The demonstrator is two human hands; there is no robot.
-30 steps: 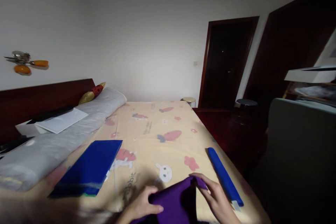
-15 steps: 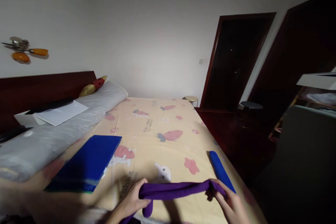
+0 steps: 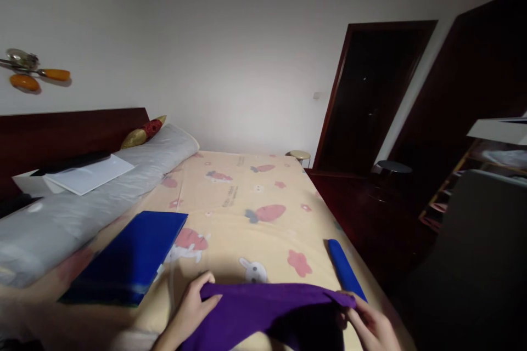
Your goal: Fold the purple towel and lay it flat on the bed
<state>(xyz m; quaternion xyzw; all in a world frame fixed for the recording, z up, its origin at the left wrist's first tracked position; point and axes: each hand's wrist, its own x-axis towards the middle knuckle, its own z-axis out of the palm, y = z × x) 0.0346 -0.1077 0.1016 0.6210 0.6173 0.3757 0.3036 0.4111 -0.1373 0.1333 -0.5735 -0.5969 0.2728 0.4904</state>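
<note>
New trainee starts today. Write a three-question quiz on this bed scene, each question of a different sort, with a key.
1. True or false: both hands grip the purple cloth.
2. Which lies nearest the right hand? A) the blue roll B) the blue folded sheet C) the white papers
3. Fill in: the bedsheet is printed with rabbits and ____.

Key
1. True: the left hand holds one end, the right hand the other.
2. A
3. carrots
</note>
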